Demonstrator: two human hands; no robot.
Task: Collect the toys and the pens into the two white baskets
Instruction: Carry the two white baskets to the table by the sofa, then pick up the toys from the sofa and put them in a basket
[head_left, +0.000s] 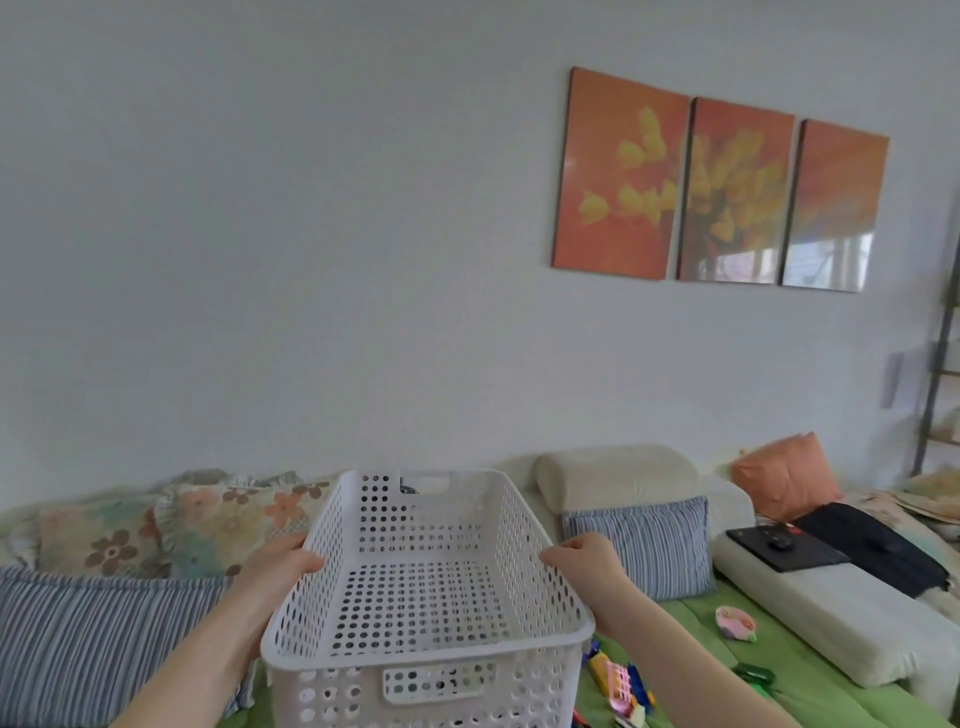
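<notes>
Above the green cover (821, 709), I held the white basket (426, 656) clear of the surface, its long axis running away from me. The left hand (283, 564) and right hand (587, 564) each gripped a long rim, fingers curled over it. The toy cluster (623, 686) lay below and to the right, nearer the right hand. A pink toy (735, 622) lay beyond. I judged the bare cover beside the long cushion (831, 613) adequate for set-down.

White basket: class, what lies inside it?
Inside the white basket only its perforated floor and walls show; nothing lies on them. Its near wall hides the floor's front edge.
</notes>
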